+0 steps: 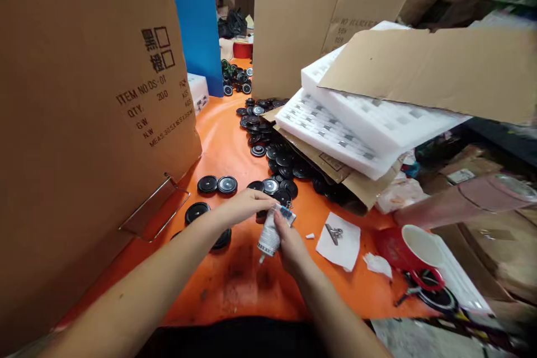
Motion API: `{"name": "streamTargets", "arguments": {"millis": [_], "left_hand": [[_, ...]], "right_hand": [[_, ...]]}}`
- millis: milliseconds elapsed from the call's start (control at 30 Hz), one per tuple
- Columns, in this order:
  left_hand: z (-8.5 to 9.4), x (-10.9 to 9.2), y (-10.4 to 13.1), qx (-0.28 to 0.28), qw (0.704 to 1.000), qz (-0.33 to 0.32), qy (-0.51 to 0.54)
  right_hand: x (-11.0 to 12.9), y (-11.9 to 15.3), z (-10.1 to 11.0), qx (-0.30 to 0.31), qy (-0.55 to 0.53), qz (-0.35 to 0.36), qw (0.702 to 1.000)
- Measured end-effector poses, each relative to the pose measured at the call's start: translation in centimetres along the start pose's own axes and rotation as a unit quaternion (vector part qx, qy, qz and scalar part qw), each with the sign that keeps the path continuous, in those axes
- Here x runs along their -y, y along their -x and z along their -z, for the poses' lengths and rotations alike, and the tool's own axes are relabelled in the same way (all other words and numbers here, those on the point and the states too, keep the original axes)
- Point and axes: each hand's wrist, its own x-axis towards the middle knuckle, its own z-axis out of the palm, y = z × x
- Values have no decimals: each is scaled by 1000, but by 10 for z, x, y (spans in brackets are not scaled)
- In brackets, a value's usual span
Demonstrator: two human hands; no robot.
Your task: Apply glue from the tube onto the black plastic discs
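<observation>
In the head view, my right hand [290, 241] is closed around a white squeeze tube [268, 236]. The tube tilts with its narrow nozzle pointing down at the orange tabletop. A binder clip [287, 212] sits on the tube's folded tail end. My left hand [253, 205] reaches across to that end, its fingers bent against the tube close to the clip; the fingertips are partly hidden. Round black wheel-like discs [227, 184] lie just beyond and left of my hands. Part of a disc [221, 239] shows behind my left forearm.
A large carton [96, 67] walls the left side. Black discs are heaped behind my hands, beside white foam trays [331, 134] under cardboard. At right are a metal bulldog clip [334, 233] on white paper [350, 249] and a red mug [398, 249]. A wire stand [155, 212] leans left.
</observation>
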Motion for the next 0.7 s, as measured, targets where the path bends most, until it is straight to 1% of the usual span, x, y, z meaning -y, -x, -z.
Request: {"name": "streamTargets", "arguments": {"millis": [100,167,200,300,400,467,533,600,700], "left_hand": [[19,23,-2,-60,997,24,-42],[24,36,0,-93,992,42,-78],[24,41,2,-105,988,50,-96],[13,50,9,-116,983,57,-129],[-2,54,12,-108,985,41,-131],[-9,56,12,-103,987,29,-117],[-12,57,13,-100,991,23,-89],[-11,58,14,-105,993,24,-51],[-8,54,20,-130,990,40,25]], "right_hand": [[0,-2,9,-41,-38,-31,998],[2,-3,12,-67,-91,-54,992],[3,-3,12,-79,-123,-66,987],[8,-2,11,-103,-176,-96,974],[11,-1,12,-105,-186,-106,971],[12,0,13,-105,-187,-102,971],[13,1,14,-108,-186,-96,972],[14,2,14,-111,-185,-94,972],[17,4,13,-112,-190,-91,971]]}}
